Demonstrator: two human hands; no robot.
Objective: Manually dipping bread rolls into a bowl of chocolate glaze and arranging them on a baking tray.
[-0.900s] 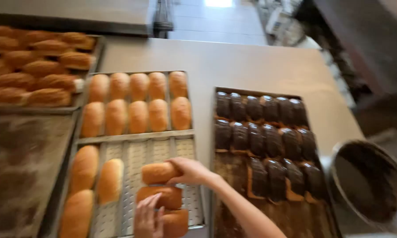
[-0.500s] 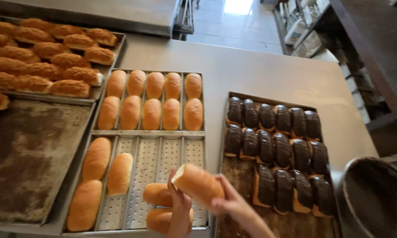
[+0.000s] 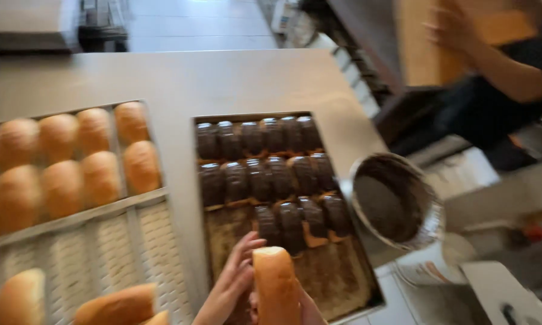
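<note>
A golden bread roll [image 3: 276, 283] stands on end at the bottom centre, over the near end of the dark baking tray [image 3: 343, 274]. My right hand [image 3: 310, 310] grips it from below and is mostly cut off by the frame edge. My left hand [image 3: 233, 281] lies against the roll's left side with its fingers spread. The tray holds rows of chocolate-glazed pastries [image 3: 265, 171]; its near part is bare and stained.
To the left is a perforated tray [image 3: 141, 232] with several plain rolls [image 3: 81, 159]. A metal bowl of chocolate glaze [image 3: 396, 201] sits right of the dark tray, above a white bucket [image 3: 427, 268]. Another person [image 3: 494, 72] works at the top right.
The view has swung right. My right hand has carried the roll from the perforated tray to above the dark tray. My left hand has left the rolls and come up beside it.
</note>
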